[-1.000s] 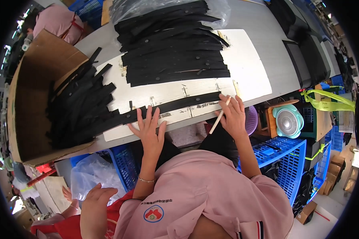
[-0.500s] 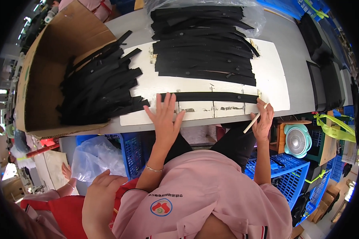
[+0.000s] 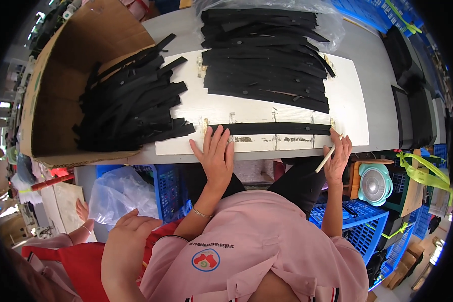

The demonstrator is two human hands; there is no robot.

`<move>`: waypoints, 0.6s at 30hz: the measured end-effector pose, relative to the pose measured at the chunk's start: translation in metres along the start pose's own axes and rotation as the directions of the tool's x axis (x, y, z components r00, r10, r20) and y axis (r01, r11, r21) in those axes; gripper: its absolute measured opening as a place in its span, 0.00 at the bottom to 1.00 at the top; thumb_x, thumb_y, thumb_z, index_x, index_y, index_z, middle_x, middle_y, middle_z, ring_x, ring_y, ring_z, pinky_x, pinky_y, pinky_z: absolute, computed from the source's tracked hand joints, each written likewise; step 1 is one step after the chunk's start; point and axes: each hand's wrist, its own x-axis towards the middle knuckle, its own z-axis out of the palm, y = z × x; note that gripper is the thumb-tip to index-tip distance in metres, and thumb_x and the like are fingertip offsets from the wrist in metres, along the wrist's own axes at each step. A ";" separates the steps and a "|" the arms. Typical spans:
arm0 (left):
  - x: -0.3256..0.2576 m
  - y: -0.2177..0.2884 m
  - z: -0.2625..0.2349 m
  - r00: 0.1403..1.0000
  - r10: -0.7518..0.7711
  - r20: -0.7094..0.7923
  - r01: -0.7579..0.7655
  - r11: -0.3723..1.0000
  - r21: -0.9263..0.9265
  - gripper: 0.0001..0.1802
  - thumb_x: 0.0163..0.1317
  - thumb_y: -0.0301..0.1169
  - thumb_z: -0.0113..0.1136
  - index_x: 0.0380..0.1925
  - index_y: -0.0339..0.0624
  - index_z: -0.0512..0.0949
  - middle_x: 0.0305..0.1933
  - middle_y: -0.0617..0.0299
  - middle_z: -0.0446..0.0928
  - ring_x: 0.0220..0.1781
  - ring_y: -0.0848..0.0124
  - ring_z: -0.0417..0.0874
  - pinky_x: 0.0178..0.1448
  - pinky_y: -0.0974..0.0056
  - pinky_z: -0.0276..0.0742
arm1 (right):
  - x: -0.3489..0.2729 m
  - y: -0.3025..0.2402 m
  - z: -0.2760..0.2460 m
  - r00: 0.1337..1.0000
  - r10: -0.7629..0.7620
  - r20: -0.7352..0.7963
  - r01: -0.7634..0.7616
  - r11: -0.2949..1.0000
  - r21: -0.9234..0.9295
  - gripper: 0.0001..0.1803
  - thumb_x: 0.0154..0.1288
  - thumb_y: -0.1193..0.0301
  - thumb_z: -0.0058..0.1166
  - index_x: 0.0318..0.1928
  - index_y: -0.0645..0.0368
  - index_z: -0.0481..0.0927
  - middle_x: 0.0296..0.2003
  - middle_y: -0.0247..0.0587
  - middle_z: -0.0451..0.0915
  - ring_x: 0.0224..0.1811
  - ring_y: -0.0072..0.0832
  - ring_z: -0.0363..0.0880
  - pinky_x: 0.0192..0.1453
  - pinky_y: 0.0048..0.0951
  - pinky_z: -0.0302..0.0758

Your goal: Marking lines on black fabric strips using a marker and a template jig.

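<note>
Now, left hand (image 3: 214, 153): flat, fingers spread, pressing the strip's (image 3: 272, 128) left end; strip: lying across the white board (image 3: 347, 100)
Right hand (image 3: 338, 153): closed around a stick (image 3: 327, 158), at 3 o'clock from the left hand, touching the strip's right end
Stack (image 3: 267, 65): black strips at 12 o'clock; box (image 3: 60, 80): at 10 o'clock, more strips inside

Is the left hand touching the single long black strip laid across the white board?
Touching. The head view shows the left hand flat, fingertips overlapping the long black strip's left end on the white board.
</note>
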 end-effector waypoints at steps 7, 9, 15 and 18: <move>0.001 0.000 0.003 0.999 0.021 -0.046 -0.021 1.000 0.009 0.17 0.70 0.30 0.61 0.57 0.44 0.83 0.64 0.60 0.80 0.74 0.56 0.71 0.82 0.38 0.38 | 0.034 -0.094 0.022 0.968 0.241 0.066 -0.229 0.749 0.622 0.13 0.73 0.72 0.56 0.54 0.58 0.83 0.41 0.42 0.86 0.53 0.39 0.80 0.64 0.39 0.72; 0.001 0.000 0.003 0.998 0.012 -0.056 -0.011 1.000 0.019 0.17 0.69 0.30 0.61 0.57 0.44 0.83 0.64 0.60 0.80 0.74 0.56 0.72 0.82 0.39 0.40 | 0.048 -0.124 0.030 0.978 0.067 0.198 -0.185 0.717 0.672 0.14 0.77 0.71 0.50 0.56 0.63 0.81 0.45 0.42 0.86 0.48 0.27 0.81 0.55 0.29 0.76; 0.003 0.002 0.005 0.997 0.006 -0.074 -0.004 1.000 0.021 0.16 0.69 0.30 0.61 0.56 0.44 0.83 0.63 0.61 0.81 0.73 0.57 0.73 0.81 0.40 0.41 | 0.076 -0.180 0.079 0.943 0.009 0.332 -0.293 0.493 0.819 0.09 0.75 0.73 0.55 0.48 0.63 0.85 0.38 0.39 0.85 0.39 0.21 0.80 0.43 0.22 0.75; 0.004 0.004 0.003 0.997 0.000 -0.078 0.000 1.000 0.010 0.16 0.69 0.29 0.61 0.56 0.45 0.83 0.62 0.61 0.81 0.72 0.58 0.73 0.81 0.41 0.42 | 0.071 -0.181 0.102 0.940 0.024 0.342 -0.286 0.602 0.745 0.08 0.73 0.71 0.58 0.42 0.64 0.83 0.32 0.41 0.84 0.27 0.27 0.80 0.33 0.26 0.75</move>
